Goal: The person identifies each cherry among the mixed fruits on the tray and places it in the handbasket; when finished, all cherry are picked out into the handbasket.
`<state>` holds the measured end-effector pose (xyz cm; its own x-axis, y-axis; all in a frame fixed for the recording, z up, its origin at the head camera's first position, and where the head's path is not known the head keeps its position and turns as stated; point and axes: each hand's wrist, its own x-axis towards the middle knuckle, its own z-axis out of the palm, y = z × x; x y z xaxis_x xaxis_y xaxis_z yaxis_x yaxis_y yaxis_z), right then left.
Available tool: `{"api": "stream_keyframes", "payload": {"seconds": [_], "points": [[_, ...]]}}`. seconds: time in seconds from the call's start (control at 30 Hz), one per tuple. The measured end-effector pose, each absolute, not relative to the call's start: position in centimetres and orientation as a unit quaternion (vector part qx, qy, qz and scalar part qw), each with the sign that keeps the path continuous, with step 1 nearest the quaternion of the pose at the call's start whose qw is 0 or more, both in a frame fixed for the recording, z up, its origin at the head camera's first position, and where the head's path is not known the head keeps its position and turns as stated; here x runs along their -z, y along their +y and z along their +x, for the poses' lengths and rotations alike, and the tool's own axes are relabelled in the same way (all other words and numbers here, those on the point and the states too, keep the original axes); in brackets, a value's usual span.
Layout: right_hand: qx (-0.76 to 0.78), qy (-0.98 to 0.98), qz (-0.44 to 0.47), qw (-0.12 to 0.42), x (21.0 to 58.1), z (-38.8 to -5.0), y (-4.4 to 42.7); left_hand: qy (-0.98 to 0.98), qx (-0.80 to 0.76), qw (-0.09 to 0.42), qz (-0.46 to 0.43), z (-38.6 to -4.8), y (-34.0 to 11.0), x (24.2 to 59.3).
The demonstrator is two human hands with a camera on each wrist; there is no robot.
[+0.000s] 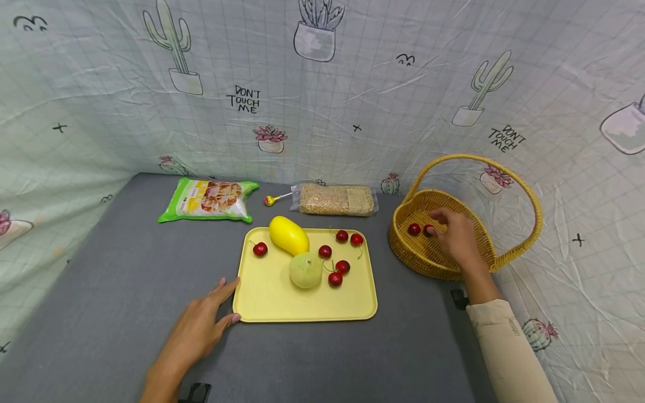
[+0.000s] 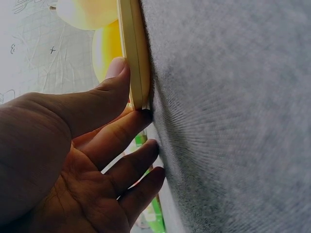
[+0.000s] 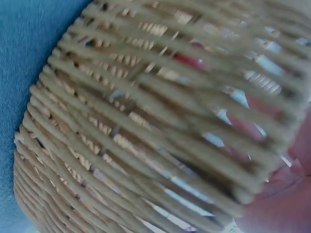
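My left hand (image 1: 199,327) touches the near left corner of a yellow tray (image 1: 272,305), thumb at the near edge and index finger along the left side. The left wrist view shows the thumb (image 2: 114,73) against the rim, other fingers spread. On the tray lie a yellow mango-like fruit (image 1: 289,235), a pale green round fruit (image 1: 305,270) and several cherries (image 1: 335,279). My right hand (image 1: 456,235) reaches into a wicker basket (image 1: 425,266), thumb and index finger apart beside a partly covered cherry (image 1: 428,230). Another cherry (image 1: 414,229) lies left of it. Basket weave hides most of this hand in the right wrist view.
Behind the tray lie a green-and-white food packet (image 1: 211,200), a lollipop (image 1: 270,200) and a clear bag of grain (image 1: 333,200). The basket's tall handle (image 1: 535,207) arches at its right. A printed cloth (image 1: 322,112) hangs behind the grey table (image 1: 126,263).
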<state>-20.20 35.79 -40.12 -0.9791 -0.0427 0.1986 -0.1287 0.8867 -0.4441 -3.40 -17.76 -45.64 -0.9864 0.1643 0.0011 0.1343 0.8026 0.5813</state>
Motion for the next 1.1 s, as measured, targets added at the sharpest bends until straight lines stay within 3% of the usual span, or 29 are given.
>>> {"api": "stream_keyframes", "payload": {"seconds": [0.27,0.8,1.1], "points": [[-0.250,-0.947,0.080,0.185,39.8,-18.1,33.7,0.950,-0.300,0.024,0.077,-3.5,-17.7,45.6],[-0.280,-0.912,0.153,0.259,40.7,-14.3,29.6,0.952,-0.297,0.020,0.079,-3.4,-17.6,45.6],[-0.306,-0.893,0.211,0.253,42.0,-12.5,27.1,0.951,-0.299,0.021,0.078,-3.4,-17.7,45.6]]}}
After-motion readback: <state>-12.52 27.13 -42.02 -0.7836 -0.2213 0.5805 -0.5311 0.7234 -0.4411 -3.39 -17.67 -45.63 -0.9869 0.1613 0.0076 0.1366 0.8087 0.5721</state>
